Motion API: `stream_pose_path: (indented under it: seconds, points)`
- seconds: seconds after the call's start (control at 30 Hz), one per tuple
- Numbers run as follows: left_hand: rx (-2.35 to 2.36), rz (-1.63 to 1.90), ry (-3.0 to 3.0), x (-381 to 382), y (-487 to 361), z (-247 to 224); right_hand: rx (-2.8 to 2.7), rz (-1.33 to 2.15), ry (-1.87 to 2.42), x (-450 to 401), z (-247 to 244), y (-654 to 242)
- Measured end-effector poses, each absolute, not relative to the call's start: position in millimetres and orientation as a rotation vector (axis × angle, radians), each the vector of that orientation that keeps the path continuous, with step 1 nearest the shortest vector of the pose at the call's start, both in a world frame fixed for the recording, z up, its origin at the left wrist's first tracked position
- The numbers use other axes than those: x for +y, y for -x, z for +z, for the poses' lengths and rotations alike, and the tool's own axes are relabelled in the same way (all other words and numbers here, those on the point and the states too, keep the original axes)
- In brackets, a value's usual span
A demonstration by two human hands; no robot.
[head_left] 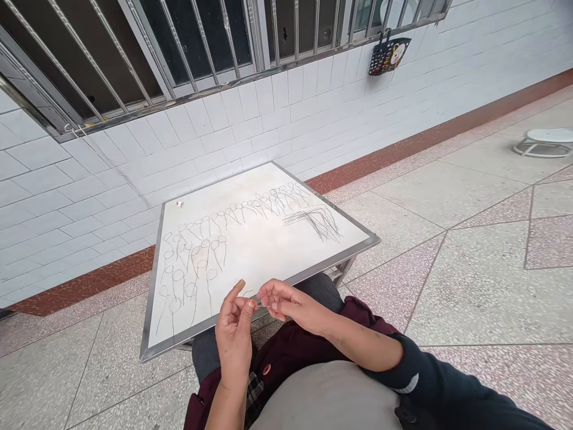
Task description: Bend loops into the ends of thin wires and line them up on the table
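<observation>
Just above the near edge of the white table, my left hand (236, 328) and my right hand (295, 306) meet, fingertips almost touching. Both pinch a thin wire (260, 306), of which only a short piece shows between the fingers. A covering is on one left fingertip. Thin dark wires, each with a round loop at one end and a loose tail, lie in rows; one looped wire (178, 276) is on the left side. To the right is a loose bundle of plain, slightly bent wires (313, 221).
The white tabletop (264, 248) has a grey metal rim and stands against a white tiled wall (250, 131). A small white-and-red item (179, 204) sits at its far left corner. A patterned basket (388, 55) hangs from the window bars. At far right is a white stool (548, 138).
</observation>
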State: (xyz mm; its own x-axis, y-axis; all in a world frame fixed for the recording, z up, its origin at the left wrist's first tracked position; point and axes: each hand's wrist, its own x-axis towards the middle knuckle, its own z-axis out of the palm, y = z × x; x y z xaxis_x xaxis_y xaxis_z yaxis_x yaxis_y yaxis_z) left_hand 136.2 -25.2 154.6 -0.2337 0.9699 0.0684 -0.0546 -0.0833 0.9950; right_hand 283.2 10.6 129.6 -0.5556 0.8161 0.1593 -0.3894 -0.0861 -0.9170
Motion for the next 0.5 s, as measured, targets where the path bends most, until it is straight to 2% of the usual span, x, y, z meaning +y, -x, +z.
stream_pose_path:
  seconds: [0.33, 0.5]
  points:
    - [1.151, 1.466, -1.001, -23, -136, 150, -1.071, 1.821, 0.564, 8, 124, -268]
    - [1.145, 1.470, -1.001, -24, -135, 146, -1.123, 1.789, 0.585, 8, 123, -269]
